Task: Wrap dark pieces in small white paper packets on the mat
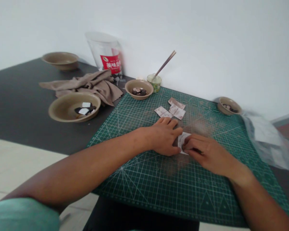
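Note:
A small whitish card with brownish smudges lies on the green cutting mat. My left hand rests flat on the mat, fingers spread, its thumb and index finger at the card's left edge. Over the card's right part, my right hand is closed in a pinch, its fingertips on the card; a small dark bit seems to show there, too blurred to name. Behind my left hand lie three similar pieces, one a smudged white card, another a browner one.
A bowl with dark lumps and a green cup holding sticks stand behind the mat's left part. Another small bowl and a plastic bag are right. Leftward are a larger bowl, brown cloth, jar and rear bowl.

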A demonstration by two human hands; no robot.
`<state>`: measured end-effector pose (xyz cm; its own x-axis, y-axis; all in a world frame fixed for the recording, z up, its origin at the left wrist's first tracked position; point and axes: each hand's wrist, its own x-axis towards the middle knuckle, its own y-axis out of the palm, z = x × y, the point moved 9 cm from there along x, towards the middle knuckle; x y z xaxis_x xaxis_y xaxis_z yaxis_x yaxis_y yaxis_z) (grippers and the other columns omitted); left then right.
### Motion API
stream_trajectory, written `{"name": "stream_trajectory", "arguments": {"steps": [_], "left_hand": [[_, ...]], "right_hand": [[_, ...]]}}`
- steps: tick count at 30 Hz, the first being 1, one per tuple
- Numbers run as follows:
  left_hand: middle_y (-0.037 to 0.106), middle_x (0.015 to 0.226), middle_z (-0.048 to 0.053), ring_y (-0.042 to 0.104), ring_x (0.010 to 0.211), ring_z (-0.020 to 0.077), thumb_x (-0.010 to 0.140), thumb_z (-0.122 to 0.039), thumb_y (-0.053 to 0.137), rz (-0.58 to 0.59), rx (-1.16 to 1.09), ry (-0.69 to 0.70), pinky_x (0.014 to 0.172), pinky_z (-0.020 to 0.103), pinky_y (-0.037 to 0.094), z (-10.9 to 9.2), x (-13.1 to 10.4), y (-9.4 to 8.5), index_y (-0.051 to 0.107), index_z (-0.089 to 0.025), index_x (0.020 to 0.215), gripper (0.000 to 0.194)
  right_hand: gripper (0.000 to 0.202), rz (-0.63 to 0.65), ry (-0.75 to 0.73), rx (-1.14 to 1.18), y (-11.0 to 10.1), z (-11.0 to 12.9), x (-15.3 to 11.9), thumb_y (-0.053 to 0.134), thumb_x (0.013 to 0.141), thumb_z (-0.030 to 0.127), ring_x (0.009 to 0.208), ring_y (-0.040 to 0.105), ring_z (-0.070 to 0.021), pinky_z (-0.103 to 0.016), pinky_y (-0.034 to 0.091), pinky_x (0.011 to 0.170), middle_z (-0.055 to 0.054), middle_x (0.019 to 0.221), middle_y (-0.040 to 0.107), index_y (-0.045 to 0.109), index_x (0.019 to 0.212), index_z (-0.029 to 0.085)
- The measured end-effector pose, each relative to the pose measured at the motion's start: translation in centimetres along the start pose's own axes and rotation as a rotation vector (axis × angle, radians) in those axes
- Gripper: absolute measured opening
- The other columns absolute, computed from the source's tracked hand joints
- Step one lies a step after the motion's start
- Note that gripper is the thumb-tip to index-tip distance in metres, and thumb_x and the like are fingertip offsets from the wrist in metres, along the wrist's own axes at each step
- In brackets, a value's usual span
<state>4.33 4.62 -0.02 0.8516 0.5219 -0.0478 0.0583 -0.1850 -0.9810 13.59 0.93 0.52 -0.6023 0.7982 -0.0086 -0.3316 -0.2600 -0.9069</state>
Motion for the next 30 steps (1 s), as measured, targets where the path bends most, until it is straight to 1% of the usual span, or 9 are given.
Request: {"name": "stream_trajectory", "arguments": {"steps": [4, 9, 11, 14, 16, 19, 24, 28, 30], "left_hand": [[0.046, 0.141, 0.017, 0.043, 0.128, 0.0404, 0.088, -0.061, 0.051, -0.006, 0.016, -0.017, 0.107, 0.052, 0.034, 0.1, 0.0, -0.1, 0.053, -0.018, 0.131, 0.060], [0.046, 0.141, 0.016, 0.043, 0.129, 0.0393, 0.089, -0.062, 0.051, 0.016, -0.004, -0.002, 0.108, 0.052, 0.033, 0.0, 0.0, -0.1, 0.053, -0.019, 0.131, 0.061], [0.047, 0.141, 0.016, 0.043, 0.129, 0.0390, 0.089, -0.061, 0.051, 0.019, -0.004, 0.000, 0.108, 0.052, 0.033, -0.1, 0.0, -0.1, 0.053, -0.019, 0.131, 0.060], [0.045, 0.144, 0.017, 0.042, 0.129, 0.0404, 0.088, -0.061, 0.051, 0.015, 0.001, -0.018, 0.108, 0.053, 0.033, 0.1, 0.0, -0.2, 0.052, -0.018, 0.132, 0.061], [0.044, 0.145, 0.017, 0.042, 0.130, 0.0412, 0.088, -0.061, 0.051, 0.015, 0.000, -0.022, 0.107, 0.053, 0.033, 0.1, 0.0, -0.2, 0.052, -0.019, 0.132, 0.061], [0.047, 0.142, 0.016, 0.043, 0.129, 0.0398, 0.088, -0.062, 0.051, 0.018, -0.006, -0.002, 0.107, 0.052, 0.032, 0.0, 0.0, -0.1, 0.053, -0.019, 0.132, 0.061], [0.046, 0.143, 0.017, 0.043, 0.128, 0.0403, 0.088, -0.061, 0.052, -0.007, -0.001, -0.014, 0.107, 0.053, 0.032, 0.2, 0.0, -0.1, 0.053, -0.019, 0.132, 0.060], [0.047, 0.141, 0.016, 0.042, 0.128, 0.0399, 0.088, -0.062, 0.052, 0.007, -0.010, -0.011, 0.107, 0.052, 0.032, 0.1, 0.0, 0.0, 0.054, -0.020, 0.131, 0.060], [0.048, 0.140, 0.016, 0.043, 0.128, 0.0392, 0.088, -0.062, 0.052, 0.004, -0.009, -0.003, 0.107, 0.052, 0.032, 0.0, 0.0, 0.0, 0.054, -0.019, 0.130, 0.060]], "right_hand": [[0.009, -0.114, 0.129, -0.124, -1.4, -1.7, 0.4, 0.055, 0.096, 0.019, 0.087, 0.062, -0.0205, -0.034, 0.046, 0.077, -0.005, 0.095, 0.065, 0.063, 0.091, 0.021], [0.014, 0.029, 0.041, -0.034, -0.3, -1.0, 0.1, 0.054, 0.096, 0.018, 0.084, 0.062, -0.0182, -0.032, 0.046, 0.074, -0.003, 0.093, 0.067, 0.065, 0.090, 0.023], [0.014, -0.016, 0.012, -0.007, -0.5, -0.6, 0.1, 0.053, 0.096, 0.017, 0.090, 0.063, -0.0186, -0.032, 0.047, 0.079, -0.004, 0.100, 0.067, 0.065, 0.093, 0.023], [0.011, -0.135, 0.112, -0.090, -1.6, -1.6, 0.1, 0.055, 0.095, 0.019, 0.088, 0.063, -0.0204, -0.035, 0.047, 0.077, -0.005, 0.097, 0.067, 0.065, 0.092, 0.021], [0.011, -0.099, 0.140, -0.104, -1.5, -1.9, 0.1, 0.057, 0.094, 0.020, 0.081, 0.062, -0.0198, -0.034, 0.046, 0.072, -0.004, 0.090, 0.067, 0.065, 0.088, 0.021], [0.013, 0.010, 0.043, 0.007, -0.4, -0.7, 0.1, 0.057, 0.094, 0.017, 0.082, 0.062, -0.0181, -0.032, 0.047, 0.072, -0.003, 0.092, 0.068, 0.066, 0.087, 0.023], [0.009, -0.141, 0.140, -0.120, -2.1, -2.0, -0.1, 0.057, 0.093, 0.018, 0.084, 0.062, -0.0206, -0.034, 0.046, 0.074, -0.005, 0.093, 0.067, 0.065, 0.090, 0.022], [0.013, 0.052, 0.091, -0.059, -0.8, -1.7, -0.4, 0.056, 0.093, 0.016, 0.078, 0.061, -0.0178, -0.031, 0.045, 0.070, -0.003, 0.088, 0.066, 0.065, 0.087, 0.022], [0.013, 0.042, 0.036, -0.002, -0.5, -1.1, -0.1, 0.055, 0.095, 0.016, 0.083, 0.062, -0.0177, -0.031, 0.046, 0.073, -0.003, 0.092, 0.067, 0.064, 0.088, 0.022]]}}
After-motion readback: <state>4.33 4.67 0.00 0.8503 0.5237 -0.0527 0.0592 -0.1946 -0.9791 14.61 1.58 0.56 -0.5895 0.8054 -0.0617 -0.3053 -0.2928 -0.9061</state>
